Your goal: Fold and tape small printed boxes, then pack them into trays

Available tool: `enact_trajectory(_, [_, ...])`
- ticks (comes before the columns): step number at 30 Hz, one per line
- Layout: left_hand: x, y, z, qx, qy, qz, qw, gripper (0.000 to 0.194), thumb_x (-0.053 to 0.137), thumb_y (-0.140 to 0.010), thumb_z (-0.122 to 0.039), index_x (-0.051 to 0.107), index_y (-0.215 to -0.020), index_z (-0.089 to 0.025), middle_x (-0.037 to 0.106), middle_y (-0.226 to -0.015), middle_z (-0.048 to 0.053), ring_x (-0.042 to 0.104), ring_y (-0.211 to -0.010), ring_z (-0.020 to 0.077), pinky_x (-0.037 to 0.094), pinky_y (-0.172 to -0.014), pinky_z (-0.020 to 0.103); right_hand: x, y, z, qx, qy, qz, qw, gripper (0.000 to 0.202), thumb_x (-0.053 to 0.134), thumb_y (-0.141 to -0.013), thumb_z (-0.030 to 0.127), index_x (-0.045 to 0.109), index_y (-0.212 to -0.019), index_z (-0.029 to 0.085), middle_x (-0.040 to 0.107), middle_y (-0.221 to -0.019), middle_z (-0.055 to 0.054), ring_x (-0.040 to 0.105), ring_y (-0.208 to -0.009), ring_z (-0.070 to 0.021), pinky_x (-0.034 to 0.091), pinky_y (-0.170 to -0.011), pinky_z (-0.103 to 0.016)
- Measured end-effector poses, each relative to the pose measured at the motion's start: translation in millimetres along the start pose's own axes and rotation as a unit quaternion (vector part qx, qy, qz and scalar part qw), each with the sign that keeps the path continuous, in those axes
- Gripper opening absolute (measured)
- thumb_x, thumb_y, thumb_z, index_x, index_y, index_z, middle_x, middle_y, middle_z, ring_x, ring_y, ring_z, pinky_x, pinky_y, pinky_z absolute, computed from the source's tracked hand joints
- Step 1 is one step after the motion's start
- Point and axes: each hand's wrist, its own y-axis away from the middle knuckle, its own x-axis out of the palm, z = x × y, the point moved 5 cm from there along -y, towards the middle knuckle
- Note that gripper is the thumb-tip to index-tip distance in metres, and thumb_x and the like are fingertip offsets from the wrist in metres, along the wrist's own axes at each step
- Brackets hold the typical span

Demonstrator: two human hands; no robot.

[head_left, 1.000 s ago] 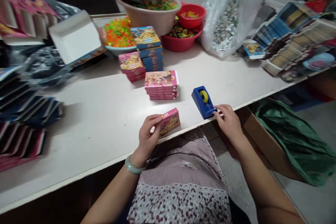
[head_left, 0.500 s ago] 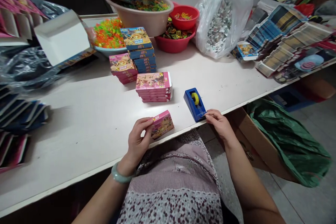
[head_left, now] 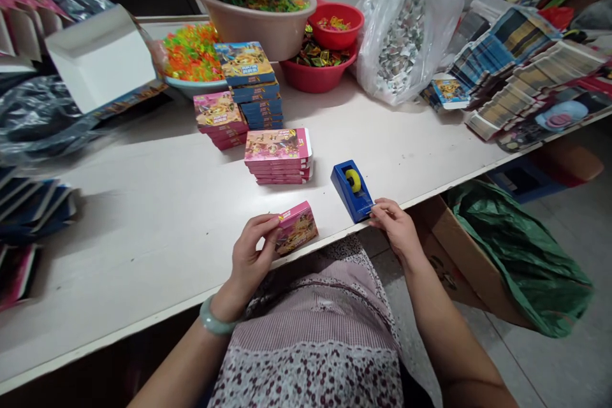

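My left hand (head_left: pixel 255 245) pinches a small pink printed box (head_left: pixel 297 228) between thumb and fingers; the box stands on its long edge near the table's front edge. To its right, a blue tape dispenser (head_left: pixel 351 190) with a yellow-cored roll sits on the table. At the dispenser's front end my right hand (head_left: pixel 394 224) is closed, thumb against fingers, apparently on the tape end, which is too small to see clearly. Just behind the held box lies a stack of pink boxes (head_left: pixel 277 156).
Behind are more pink boxes (head_left: pixel 220 120), blue boxes (head_left: pixel 253 86), a large basin (head_left: pixel 268 29), red bowls (head_left: pixel 318 78) and a clear bag (head_left: pixel 377 64) of small packets. Rows of cards (head_left: pixel 530 86) lie at right. A carton with a green liner (head_left: pixel 516 255) stands below the table.
The view has shifted slightly. Both hands keep nearly the same place: the left still on the pink box, the right still at the dispenser's front end.
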Motion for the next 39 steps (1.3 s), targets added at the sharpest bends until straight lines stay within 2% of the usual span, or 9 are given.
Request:
enact_trajectory(5, [-1.7,-0.7,0.7,0.009,0.003,0.006,1.000,0.026,0.057,-0.090,-0.011,0.062,-0.113,-0.023,0.067,-0.109,0.006,0.065,-0.102,0.0171,0.058,-0.084,0.034,-0.5,16.8,-7.6,-0.052,0.061,-0.084,0.993,0.030,0.068,-0.078,0.048,0.068,-0.072,0.019,0.054,-0.103,-0.010,0.057,-0.105,-0.0259,0.057,-0.072,-0.035])
enact_trajectory(10, [-0.9,-2.1,-2.1,0.030,-0.004,0.030,0.999,0.026,0.060,-0.089,-0.012,0.061,-0.113,-0.023,0.066,-0.114,0.007,0.065,-0.105,0.0183,0.058,-0.083,0.034,-2.3,25.2,1.6,-0.046,0.147,-0.029,0.988,0.027,0.065,-0.079,0.045,0.066,-0.069,0.020,0.062,-0.088,-0.009,0.062,-0.082,-0.0221,0.054,-0.069,-0.035])
enact_trajectory(15, [1.4,-2.8,-11.5,0.044,-0.001,0.044,0.998,0.025,0.061,-0.088,-0.013,0.059,-0.111,-0.021,0.065,-0.098,0.005,0.064,-0.090,0.0145,0.054,-0.065,0.022,55.6,50.7,48.8,0.029,-0.079,0.156,0.984,0.022,0.070,-0.078,0.042,0.072,-0.079,0.020,0.071,-0.071,-0.003,0.061,-0.056,-0.0140,0.052,-0.057,-0.028])
enact_trajectory(22, [0.8,-7.6,-24.8,0.141,-0.154,0.154,0.966,0.055,0.046,-0.095,-0.018,0.031,-0.147,-0.029,0.058,-0.095,0.004,0.057,-0.074,0.0131,0.050,-0.061,0.022,132.3,45.7,71.7,0.086,-0.171,0.239,0.952,0.054,0.074,-0.071,0.046,0.066,-0.116,0.018,0.069,-0.068,0.002,0.058,-0.052,-0.0116,0.052,-0.058,-0.028])
enact_trajectory(25, [3.8,-8.4,-20.8,0.147,-0.170,0.192,0.955,0.049,0.043,-0.096,-0.019,0.037,-0.144,-0.028,0.057,-0.098,0.006,0.059,-0.079,0.0145,0.051,-0.064,0.024,137.7,37.0,65.2,0.064,-0.096,0.226,0.967,0.067,0.068,-0.076,0.047,0.051,-0.134,0.017,0.069,-0.070,0.003,0.056,-0.049,-0.0124,0.048,-0.054,-0.027])
enact_trajectory(29, [-1.7,-11.3,-11.3,0.118,-0.072,0.154,0.978,0.038,0.050,-0.094,-0.017,0.052,-0.131,-0.022,0.061,-0.100,0.008,0.062,-0.087,0.0152,0.053,-0.071,0.026,141.8,20.4,70.3,-0.026,0.167,0.223,0.960,0.061,0.062,-0.083,0.040,0.049,-0.138,0.016,0.066,-0.064,0.001,0.061,-0.059,-0.0199,0.044,-0.057,-0.030])
enact_trajectory(33, [-45.4,-46.2,25.1,-0.014,-0.012,0.037,0.999,0.021,0.054,-0.092,-0.020,0.064,-0.111,-0.020,0.067,-0.096,0.006,0.064,-0.087,0.0143,0.054,-0.075,0.026,145.7,3.4,65.2,-0.072,0.271,0.247,0.928,0.062,0.062,-0.084,0.037,0.047,-0.141,0.018,0.065,-0.063,0.000,0.061,-0.059,-0.0218,0.044,-0.056,-0.031])
enact_trajectory(36, [-105.2,-103.4,73.6,-0.124,-0.049,-0.147,0.980,0.020,0.056,-0.090,-0.025,0.065,-0.107,-0.019,0.068,-0.098,0.004,0.063,-0.092,0.0161,0.053,-0.082,0.027,140.9,-7.1,60.3,-0.120,0.151,0.213,0.958,0.054,0.056,-0.089,0.042,0.048,-0.138,0.022,0.070,-0.095,-0.007,0.065,-0.072,-0.0194,0.050,-0.059,-0.030])
enact_trajectory(39, [-134.3,-176.2,127.1,-0.146,-0.067,-0.174,0.972,0.019,0.055,-0.086,-0.021,0.066,-0.102,-0.018,0.067,-0.103,0.005,0.061,-0.099,0.0181,0.050,-0.091,0.029,133.2,-20.8,58.7,-0.185,0.104,0.107,0.971,0.053,0.055,-0.089,0.046,0.049,-0.134,0.019,0.060,-0.119,-0.015,0.062,-0.095,-0.0236,0.054,-0.059,-0.031])
